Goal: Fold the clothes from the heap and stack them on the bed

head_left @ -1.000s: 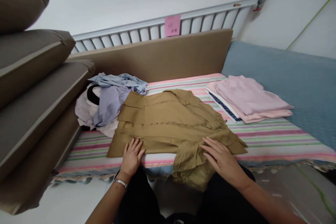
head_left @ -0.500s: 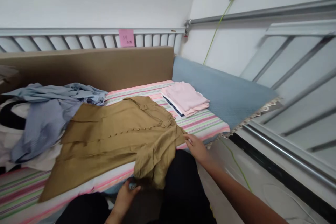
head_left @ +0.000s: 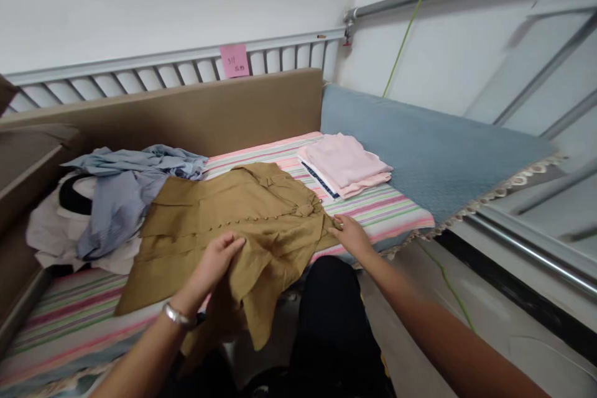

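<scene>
the left hand (head_left: 215, 261) pinches a raised fold of the olive-brown shirt (head_left: 242, 199); the right hand (head_left: 351, 236) pinches its right end. the shirt lies buttons up on the striped sheet (head_left: 69, 305), partly hanging over the near edge. beyond the right hand sits a folded pink pile (head_left: 345, 161); rumpled clothes (head_left: 114, 205) lie against the shirt's left end.

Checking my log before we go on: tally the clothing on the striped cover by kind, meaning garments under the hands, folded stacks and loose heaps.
Olive-brown garment, at the left hand and right hand: 1
Folded stack: 1
Loose heap: 1
Total: 3. Single pieces within the stack and heap overlap too much to count.
</scene>
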